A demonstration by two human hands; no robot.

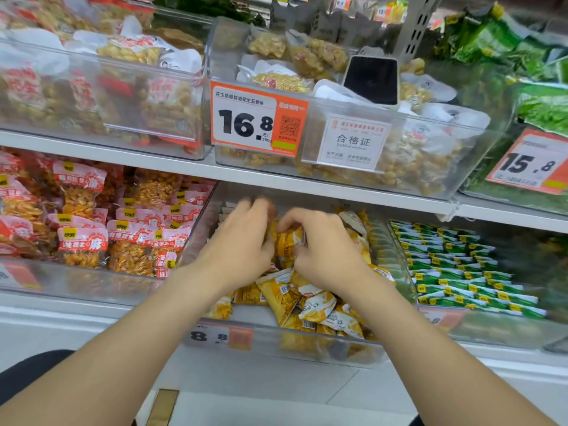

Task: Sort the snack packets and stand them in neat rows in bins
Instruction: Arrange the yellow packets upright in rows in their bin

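Both my hands reach into a clear plastic bin (pixel 276 338) on the lower shelf, full of small yellow snack packets (pixel 316 305) lying in a loose heap. My right hand (pixel 322 250) pinches one yellow packet (pixel 287 242) near the back of the bin. My left hand (pixel 242 244) is beside it, fingers curled against the same packet, blurred by motion. More yellow packets stand along the bin's right side (pixel 359 238).
To the left a bin holds red-labelled peanut packets (pixel 92 229). To the right a bin holds green packets in neat rows (pixel 455 265). The upper shelf carries bins of peanut bags, a 16.8 price tag (pixel 258 119) and a black phone (pixel 372 79).
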